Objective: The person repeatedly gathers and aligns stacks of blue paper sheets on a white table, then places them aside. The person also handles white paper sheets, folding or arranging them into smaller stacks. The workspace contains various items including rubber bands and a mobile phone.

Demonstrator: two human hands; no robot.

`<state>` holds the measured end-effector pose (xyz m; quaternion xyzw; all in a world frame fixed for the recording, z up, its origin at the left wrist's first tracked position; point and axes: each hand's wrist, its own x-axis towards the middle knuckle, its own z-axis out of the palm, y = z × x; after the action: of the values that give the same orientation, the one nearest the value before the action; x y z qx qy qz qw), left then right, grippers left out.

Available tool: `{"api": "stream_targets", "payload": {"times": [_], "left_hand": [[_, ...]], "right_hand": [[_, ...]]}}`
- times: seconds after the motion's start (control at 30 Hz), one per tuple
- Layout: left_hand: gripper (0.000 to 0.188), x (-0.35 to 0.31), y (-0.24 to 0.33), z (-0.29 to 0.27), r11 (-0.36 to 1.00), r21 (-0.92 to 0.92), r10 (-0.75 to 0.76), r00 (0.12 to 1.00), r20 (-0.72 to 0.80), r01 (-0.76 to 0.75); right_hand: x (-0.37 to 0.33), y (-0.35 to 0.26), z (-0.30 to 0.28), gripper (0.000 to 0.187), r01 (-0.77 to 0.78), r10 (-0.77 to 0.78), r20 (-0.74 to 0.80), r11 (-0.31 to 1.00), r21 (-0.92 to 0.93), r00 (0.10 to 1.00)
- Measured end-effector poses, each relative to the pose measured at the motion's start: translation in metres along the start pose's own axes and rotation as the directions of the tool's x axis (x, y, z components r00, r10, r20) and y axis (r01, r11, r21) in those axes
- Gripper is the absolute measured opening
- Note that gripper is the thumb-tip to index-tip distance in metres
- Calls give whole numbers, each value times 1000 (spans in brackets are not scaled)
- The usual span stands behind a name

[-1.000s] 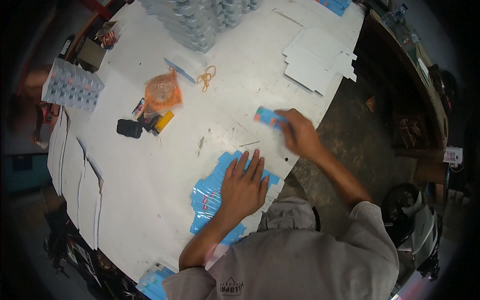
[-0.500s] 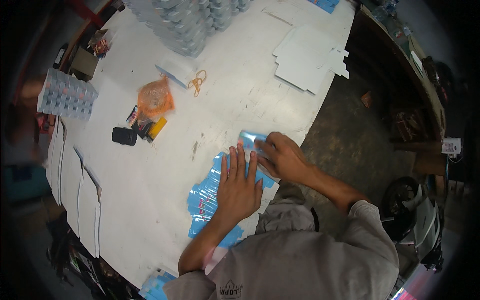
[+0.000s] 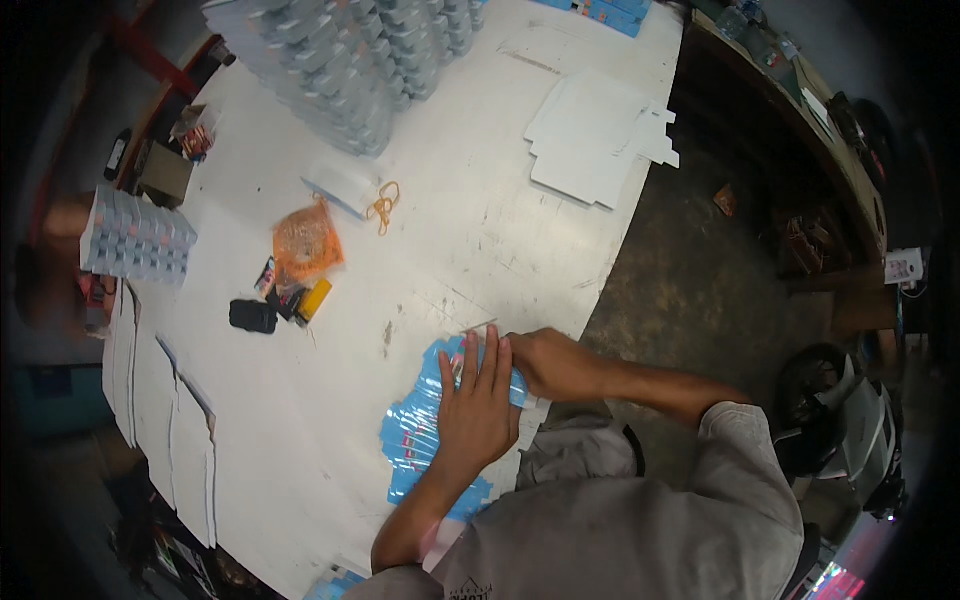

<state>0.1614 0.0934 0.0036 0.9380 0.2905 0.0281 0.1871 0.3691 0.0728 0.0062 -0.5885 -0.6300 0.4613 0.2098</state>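
A fanned row of flat blue cartons (image 3: pixel 420 425) lies on the white table (image 3: pixel 470 230) near its front edge. My left hand (image 3: pixel 478 405) rests flat on top of the row, fingers spread. My right hand (image 3: pixel 552 362) presses against the right end of the row, its fingers curled at the topmost blue carton (image 3: pixel 462 352). Whether it still grips that carton is hidden by my left fingers.
A tall stack of grey-blue packs (image 3: pixel 345 60) stands at the back. White flat cardboard blanks (image 3: pixel 595 140) lie at the right edge. An orange bag (image 3: pixel 305 240), rubber bands (image 3: pixel 384 205), a black object (image 3: pixel 252 316) and a yellow item sit mid-table. White sheets (image 3: pixel 165 400) hang off the left.
My right hand brought a blue carton from the right down onto the row's end. My left hand stayed flat on the cartons.
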Motion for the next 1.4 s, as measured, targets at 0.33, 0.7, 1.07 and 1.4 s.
{"api": "stream_targets", "payload": {"times": [0.33, 0.7, 1.07, 1.4], "left_hand": [[105, 7, 1, -9, 998, -63, 17, 1000, 1, -17], [62, 3, -5, 3, 998, -47, 40, 991, -130, -46], [53, -6, -8, -1, 998, -65, 8, 991, -134, -16], [65, -5, 1, -4, 997, 62, -46, 990, -135, 54]], "right_hand": [[83, 164, -291, 118, -509, 13, -816, 787, -349, 578], [83, 122, -204, 127, -485, 115, -605, 720, -496, 788], [18, 43, -27, 55, 71, -212, -367, 929, -362, 906], [-1, 6, 11, 28, 136, -154, -407, 988, -73, 900]]}}
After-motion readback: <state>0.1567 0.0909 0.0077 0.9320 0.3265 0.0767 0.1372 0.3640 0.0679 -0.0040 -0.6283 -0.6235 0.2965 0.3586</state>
